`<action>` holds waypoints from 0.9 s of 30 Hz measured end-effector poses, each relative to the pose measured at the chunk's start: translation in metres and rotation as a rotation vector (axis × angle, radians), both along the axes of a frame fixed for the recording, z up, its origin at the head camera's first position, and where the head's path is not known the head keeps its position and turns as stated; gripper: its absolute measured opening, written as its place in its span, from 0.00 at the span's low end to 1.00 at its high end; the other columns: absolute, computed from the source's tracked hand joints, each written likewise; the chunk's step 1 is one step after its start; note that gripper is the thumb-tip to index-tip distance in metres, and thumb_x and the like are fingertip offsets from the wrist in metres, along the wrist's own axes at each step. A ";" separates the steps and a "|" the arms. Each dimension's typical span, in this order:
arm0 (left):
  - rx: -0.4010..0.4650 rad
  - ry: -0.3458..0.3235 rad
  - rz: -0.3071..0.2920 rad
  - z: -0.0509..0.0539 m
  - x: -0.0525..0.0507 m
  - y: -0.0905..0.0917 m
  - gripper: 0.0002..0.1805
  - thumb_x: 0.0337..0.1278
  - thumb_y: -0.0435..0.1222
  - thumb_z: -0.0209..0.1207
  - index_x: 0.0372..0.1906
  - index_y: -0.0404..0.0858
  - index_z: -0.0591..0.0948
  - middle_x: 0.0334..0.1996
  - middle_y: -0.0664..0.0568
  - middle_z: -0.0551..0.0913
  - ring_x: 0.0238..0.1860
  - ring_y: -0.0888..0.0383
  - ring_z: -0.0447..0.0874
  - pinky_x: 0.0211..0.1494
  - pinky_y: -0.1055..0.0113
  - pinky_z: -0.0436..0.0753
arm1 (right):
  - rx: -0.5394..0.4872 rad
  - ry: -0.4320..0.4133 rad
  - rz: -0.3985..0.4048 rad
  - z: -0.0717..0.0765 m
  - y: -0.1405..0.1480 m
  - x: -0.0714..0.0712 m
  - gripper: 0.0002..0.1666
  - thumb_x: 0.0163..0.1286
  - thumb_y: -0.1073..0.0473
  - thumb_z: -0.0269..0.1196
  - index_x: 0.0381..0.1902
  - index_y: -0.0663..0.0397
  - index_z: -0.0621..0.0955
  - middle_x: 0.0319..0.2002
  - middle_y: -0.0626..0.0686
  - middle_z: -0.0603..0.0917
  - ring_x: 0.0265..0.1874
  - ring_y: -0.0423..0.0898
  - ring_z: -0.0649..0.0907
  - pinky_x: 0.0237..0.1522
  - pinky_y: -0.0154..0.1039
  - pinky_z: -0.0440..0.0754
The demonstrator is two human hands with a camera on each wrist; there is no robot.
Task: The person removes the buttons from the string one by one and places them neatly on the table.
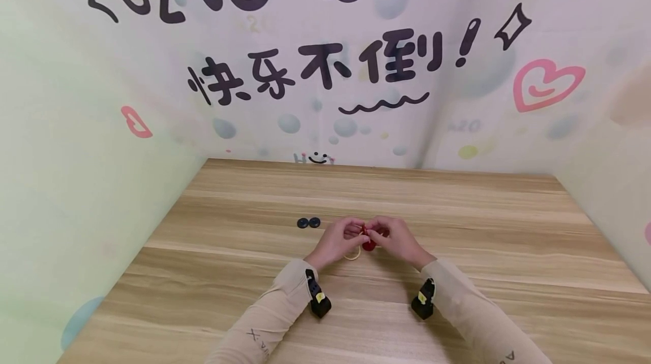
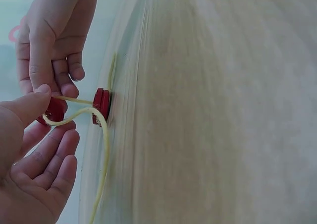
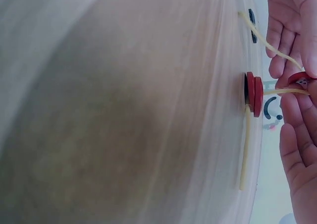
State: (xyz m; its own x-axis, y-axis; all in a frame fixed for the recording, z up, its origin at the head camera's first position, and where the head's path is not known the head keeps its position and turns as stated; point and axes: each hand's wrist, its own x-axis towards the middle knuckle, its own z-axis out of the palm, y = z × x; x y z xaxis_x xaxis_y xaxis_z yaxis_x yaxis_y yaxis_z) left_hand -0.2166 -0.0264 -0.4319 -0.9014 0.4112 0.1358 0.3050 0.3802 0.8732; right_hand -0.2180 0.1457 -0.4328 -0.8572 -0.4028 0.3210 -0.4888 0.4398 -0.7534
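Between both hands a red button is pinched, a pale yellow cord running through or beside it. The left hand has thumb and fingertip on the button, its other fingers loosely bent. The right hand meets it from the other side, fingertips at the same button. Below the hands, red buttons are stacked on the cord, close to the tabletop; the right wrist view shows the stack with a dark piece against it. One cord end lies beside the stack.
Two dark round buttons lie side by side on the wooden table, left of the hands. A printed cloth hangs behind the table's far edge. Black wrist cameras sit on both sleeves.
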 end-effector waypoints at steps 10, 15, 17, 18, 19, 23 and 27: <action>-0.035 -0.015 0.017 0.001 0.000 -0.008 0.18 0.52 0.37 0.59 0.47 0.32 0.75 0.38 0.48 0.80 0.39 0.57 0.78 0.42 0.71 0.76 | 0.036 -0.033 -0.053 0.000 0.005 0.002 0.03 0.60 0.66 0.59 0.32 0.57 0.80 0.27 0.49 0.81 0.23 0.39 0.77 0.24 0.32 0.76; -0.050 -0.010 0.022 0.000 -0.002 -0.015 0.18 0.52 0.36 0.59 0.47 0.31 0.75 0.37 0.49 0.79 0.39 0.57 0.78 0.42 0.70 0.76 | 0.044 -0.043 -0.063 0.000 0.011 0.003 0.03 0.60 0.65 0.59 0.33 0.59 0.80 0.27 0.49 0.81 0.24 0.41 0.77 0.26 0.32 0.75; -0.057 -0.001 0.027 0.000 -0.002 -0.018 0.18 0.52 0.35 0.59 0.48 0.31 0.75 0.37 0.49 0.79 0.39 0.56 0.78 0.43 0.69 0.76 | 0.053 -0.040 -0.068 -0.001 0.014 0.003 0.04 0.60 0.65 0.59 0.33 0.59 0.80 0.27 0.49 0.81 0.25 0.41 0.76 0.26 0.32 0.75; -0.061 0.003 0.031 0.001 -0.002 -0.019 0.18 0.52 0.34 0.59 0.48 0.31 0.75 0.37 0.49 0.79 0.39 0.56 0.77 0.43 0.69 0.76 | 0.057 -0.041 -0.071 -0.001 0.015 0.003 0.04 0.60 0.65 0.59 0.32 0.60 0.80 0.27 0.49 0.80 0.25 0.41 0.76 0.26 0.32 0.75; -0.067 0.008 0.036 0.002 -0.002 -0.021 0.18 0.52 0.34 0.59 0.48 0.31 0.75 0.37 0.48 0.79 0.40 0.56 0.77 0.43 0.69 0.76 | 0.063 -0.037 -0.075 -0.001 0.016 0.003 0.04 0.60 0.65 0.60 0.32 0.60 0.79 0.27 0.48 0.80 0.25 0.41 0.76 0.26 0.32 0.75; -0.091 0.029 0.060 0.004 -0.001 -0.028 0.18 0.52 0.35 0.59 0.47 0.31 0.75 0.37 0.48 0.79 0.39 0.56 0.78 0.43 0.67 0.76 | 0.073 -0.037 -0.088 -0.002 0.022 0.004 0.04 0.60 0.65 0.60 0.32 0.60 0.79 0.26 0.49 0.80 0.24 0.40 0.75 0.26 0.32 0.74; -0.114 0.046 0.074 0.003 -0.002 -0.035 0.18 0.52 0.35 0.59 0.47 0.31 0.75 0.36 0.49 0.79 0.38 0.56 0.77 0.42 0.67 0.76 | 0.075 -0.039 -0.099 -0.004 0.026 0.004 0.04 0.59 0.65 0.60 0.32 0.60 0.79 0.26 0.48 0.79 0.24 0.40 0.75 0.26 0.32 0.74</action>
State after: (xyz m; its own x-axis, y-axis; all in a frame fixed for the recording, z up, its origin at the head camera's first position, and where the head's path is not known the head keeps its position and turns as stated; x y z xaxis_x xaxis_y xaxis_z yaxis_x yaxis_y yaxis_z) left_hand -0.2185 -0.0617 -0.4290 -0.9238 0.3588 0.1339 0.3112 0.4995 0.8085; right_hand -0.2138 0.1719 -0.4363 -0.9052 -0.3372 0.2588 -0.4112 0.5405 -0.7340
